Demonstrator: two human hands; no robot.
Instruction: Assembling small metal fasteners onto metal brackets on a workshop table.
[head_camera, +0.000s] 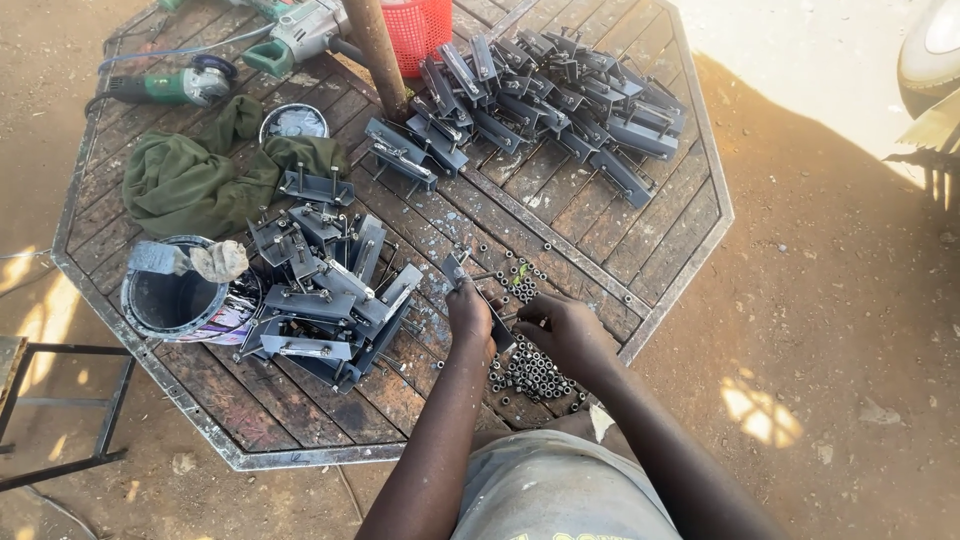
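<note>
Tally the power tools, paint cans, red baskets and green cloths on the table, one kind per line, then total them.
Power tools: 2, an angle grinder and a drill
Paint cans: 2, an open can and a small can
Red baskets: 1, the basket
Green cloths: 1, the cloth
Total: 6

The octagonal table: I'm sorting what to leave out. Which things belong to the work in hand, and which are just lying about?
In use:
left hand holding a metal bracket
right hand at the nuts
bracket piles

Lying about:
green cloth
grinders
red basket
paint can
</note>
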